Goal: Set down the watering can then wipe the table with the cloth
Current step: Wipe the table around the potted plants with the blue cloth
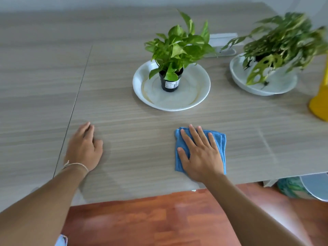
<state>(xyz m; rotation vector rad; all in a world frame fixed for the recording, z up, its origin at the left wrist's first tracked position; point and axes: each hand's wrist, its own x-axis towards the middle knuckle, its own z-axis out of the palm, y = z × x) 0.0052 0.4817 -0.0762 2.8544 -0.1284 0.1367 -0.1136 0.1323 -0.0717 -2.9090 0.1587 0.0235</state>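
Note:
A folded blue cloth [222, 146] lies flat on the grey wood-grain table [142, 132] near its front edge. My right hand [200, 153] presses down on the cloth with fingers spread, covering most of it. My left hand [84, 148] rests palm down on the bare table to the left, holding nothing. A yellow watering can [319, 102] stands on the table at the far right edge, mostly cut off by the frame.
A small potted plant [174, 52] stands in a white dish [195, 96] behind the cloth. A second leafy plant [284, 41] sits in a white dish [248, 80] at back right. A seam [78, 93] crosses the table. Red wood floor [159, 221] lies below.

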